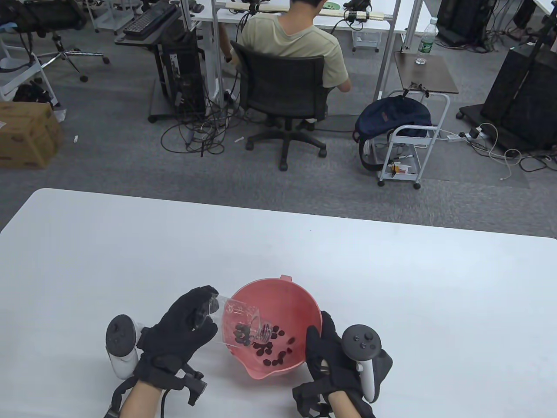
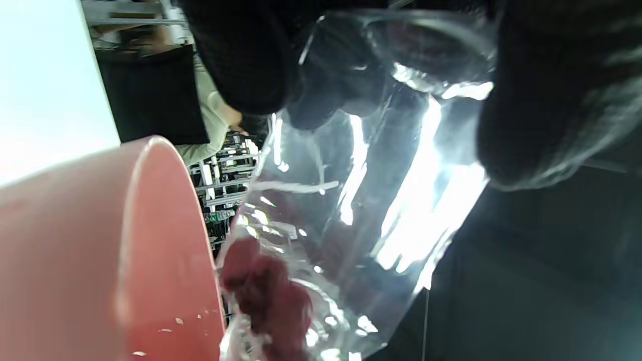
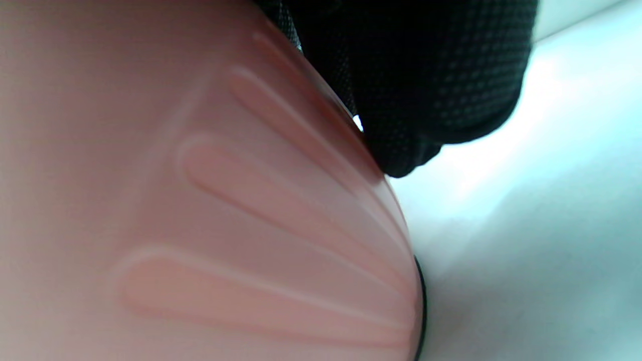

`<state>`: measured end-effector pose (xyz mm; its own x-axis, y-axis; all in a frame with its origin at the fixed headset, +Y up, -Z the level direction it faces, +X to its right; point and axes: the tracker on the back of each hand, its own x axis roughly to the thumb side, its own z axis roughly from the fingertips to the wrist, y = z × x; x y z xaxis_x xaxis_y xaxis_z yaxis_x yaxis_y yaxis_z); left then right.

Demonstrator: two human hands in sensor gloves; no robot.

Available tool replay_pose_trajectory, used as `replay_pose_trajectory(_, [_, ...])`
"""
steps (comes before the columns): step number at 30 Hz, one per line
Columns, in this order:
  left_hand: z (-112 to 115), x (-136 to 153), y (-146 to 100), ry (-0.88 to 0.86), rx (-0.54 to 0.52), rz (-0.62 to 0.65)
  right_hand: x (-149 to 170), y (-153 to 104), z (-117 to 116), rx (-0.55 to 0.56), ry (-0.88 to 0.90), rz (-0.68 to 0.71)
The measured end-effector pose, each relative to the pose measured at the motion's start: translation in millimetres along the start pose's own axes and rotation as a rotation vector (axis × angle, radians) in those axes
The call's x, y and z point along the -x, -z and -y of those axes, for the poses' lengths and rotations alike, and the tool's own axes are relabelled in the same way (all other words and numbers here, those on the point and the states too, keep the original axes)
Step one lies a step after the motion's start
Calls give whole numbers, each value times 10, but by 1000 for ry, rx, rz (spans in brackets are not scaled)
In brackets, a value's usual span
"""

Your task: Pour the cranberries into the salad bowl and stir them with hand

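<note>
A pink salad bowl (image 1: 300, 300) stands near the table's front edge, with dark cranberries (image 1: 272, 350) on its bottom. My left hand (image 1: 191, 324) grips a clear plastic jar (image 1: 239, 318) tipped over the bowl's left rim, mouth down inside the bowl; more cranberries (image 2: 266, 296) sit at its mouth. In the left wrist view my black fingers (image 2: 241, 55) wrap the jar (image 2: 381, 200) beside the bowl's rim (image 2: 165, 210). My right hand (image 1: 324, 348) holds the bowl's right rim. The right wrist view shows the bowl's ribbed outer wall (image 3: 200, 200) with a gloved finger (image 3: 426, 75) against it.
The white table (image 1: 130, 244) stretches wide around the bowl. Beyond its far edge a person (image 1: 291, 39) sits in an office chair (image 1: 283, 100) with their back to me, among desks, cables and a small cart (image 1: 404, 148).
</note>
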<state>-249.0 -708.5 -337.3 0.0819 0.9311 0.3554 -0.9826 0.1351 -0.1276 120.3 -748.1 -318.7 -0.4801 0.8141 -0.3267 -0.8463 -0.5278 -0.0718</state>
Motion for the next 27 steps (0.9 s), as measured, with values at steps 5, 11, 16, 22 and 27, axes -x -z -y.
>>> replay_pose_trajectory(5, [-12,36,-4,-99,-5,4,0,0,-1,0,0,-1])
replay_pose_trajectory(11, [-57,78,2,-13,-3,0,-3,1,-3,1,1,-3])
replay_pose_trajectory(16, [-37,69,2,30,20,19,-1,1,-1,0,0,-2])
replay_pose_trajectory(22, [-16,124,12,-17,41,-13,1,2,1,0,1,-2])
replay_pose_trajectory(27, [-76,96,14,176,27,5,2,4,1,-1,2,-2])
